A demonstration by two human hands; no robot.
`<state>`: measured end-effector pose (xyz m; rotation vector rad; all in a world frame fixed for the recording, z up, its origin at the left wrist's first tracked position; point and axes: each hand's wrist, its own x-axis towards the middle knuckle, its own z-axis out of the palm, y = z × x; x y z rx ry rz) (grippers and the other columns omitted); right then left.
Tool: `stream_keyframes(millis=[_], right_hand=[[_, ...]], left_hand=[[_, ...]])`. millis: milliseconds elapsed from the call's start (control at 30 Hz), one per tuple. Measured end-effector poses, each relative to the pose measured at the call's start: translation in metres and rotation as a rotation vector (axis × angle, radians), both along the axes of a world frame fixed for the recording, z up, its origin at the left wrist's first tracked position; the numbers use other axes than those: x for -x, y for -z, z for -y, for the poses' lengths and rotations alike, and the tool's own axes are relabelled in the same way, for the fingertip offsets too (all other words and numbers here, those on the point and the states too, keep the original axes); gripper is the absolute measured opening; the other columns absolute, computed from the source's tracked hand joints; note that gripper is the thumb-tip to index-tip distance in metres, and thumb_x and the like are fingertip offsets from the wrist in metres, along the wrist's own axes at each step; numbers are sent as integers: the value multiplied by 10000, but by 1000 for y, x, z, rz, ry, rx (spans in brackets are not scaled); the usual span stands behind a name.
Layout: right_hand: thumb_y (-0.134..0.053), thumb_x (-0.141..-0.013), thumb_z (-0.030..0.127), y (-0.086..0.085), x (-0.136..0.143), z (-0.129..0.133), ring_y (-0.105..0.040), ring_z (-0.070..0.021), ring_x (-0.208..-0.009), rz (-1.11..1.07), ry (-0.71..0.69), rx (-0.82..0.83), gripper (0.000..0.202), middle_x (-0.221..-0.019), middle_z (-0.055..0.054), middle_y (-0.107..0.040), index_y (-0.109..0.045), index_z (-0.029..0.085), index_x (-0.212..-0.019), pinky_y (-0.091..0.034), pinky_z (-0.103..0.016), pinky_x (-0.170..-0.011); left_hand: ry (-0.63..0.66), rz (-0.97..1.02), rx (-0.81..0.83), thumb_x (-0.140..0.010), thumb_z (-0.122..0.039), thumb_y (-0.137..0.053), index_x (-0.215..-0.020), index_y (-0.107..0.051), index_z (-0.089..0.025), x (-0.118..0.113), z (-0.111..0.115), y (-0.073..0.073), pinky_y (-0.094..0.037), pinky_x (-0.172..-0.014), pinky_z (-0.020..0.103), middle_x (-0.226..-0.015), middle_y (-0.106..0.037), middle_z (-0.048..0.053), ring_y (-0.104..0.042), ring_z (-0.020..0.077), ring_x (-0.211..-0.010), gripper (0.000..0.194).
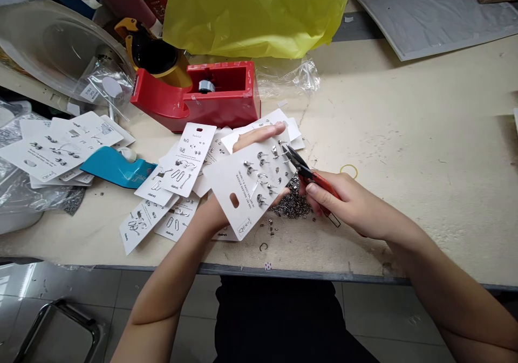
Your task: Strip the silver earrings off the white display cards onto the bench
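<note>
My left hand (259,136) is closed around a white earring card (220,177), tilted, with several silver earrings on its face. Most of the palm is hidden behind the card. In my right hand (335,196) is a pair of red-handled pliers (311,177), its dark pointed jaws parted at the card's right edge, beside an earring post. Partly covered by the hands, a heap of tiny metal earring pieces (293,204) lies on the table below. More cards with jewellery (192,158) lie fanned out left of my left hand.
A red tape dispenser (226,104) stands behind the cards, near a yellow plastic bag (254,18). Further left are a teal tape cutter (117,166), another stack of cards (60,142) and a clear plastic basin (60,45). A yellow rubber band (348,170) lies beyond my right hand.
</note>
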<state>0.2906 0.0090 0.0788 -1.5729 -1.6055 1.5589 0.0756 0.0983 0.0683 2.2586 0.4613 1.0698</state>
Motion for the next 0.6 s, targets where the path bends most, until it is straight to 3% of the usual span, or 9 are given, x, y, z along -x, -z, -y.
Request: stream_keyframes(millis=[200,333,533,600], right_hand=[[-379,-940,711,2,1,2,-452,-142,-636,-13,19,-16,525,-702,0,-492,-465,211,-805,-349,-310,-615],[-398,-949,686,3,1,2,-448,-135,-622,-10,31,-22,506,-681,8,-486,-461,211,-787,-338,-299,-602],[-464,-943,655,1,3,2,-414,-119,-573,-6,63,-50,498,-616,23,-455,-428,212,-718,-308,-285,-560],[-464,-937,667,1,2,1,-398,-114,-550,13,90,-65,517,-594,25,-438,-408,214,-695,-297,-285,-539]], left_hand=[[-3,3,-19,-771,-430,-812,-1421,-412,-183,-2,-1,5,-518,-1124,525,-1415,-582,126,-566,276,-1347,802],[-11,2,-16,-782,-464,-793,-1417,-422,-236,-2,-2,3,-430,-1185,612,-1403,-585,83,-556,284,-1347,769],[-62,-49,132,-765,-313,-816,-1421,-428,-289,0,2,0,-457,-1144,673,-1434,-538,140,-527,341,-1373,762],[-91,-80,132,-771,-386,-800,-1424,-410,-330,0,3,1,-446,-1164,665,-1452,-523,126,-522,340,-1379,763]])
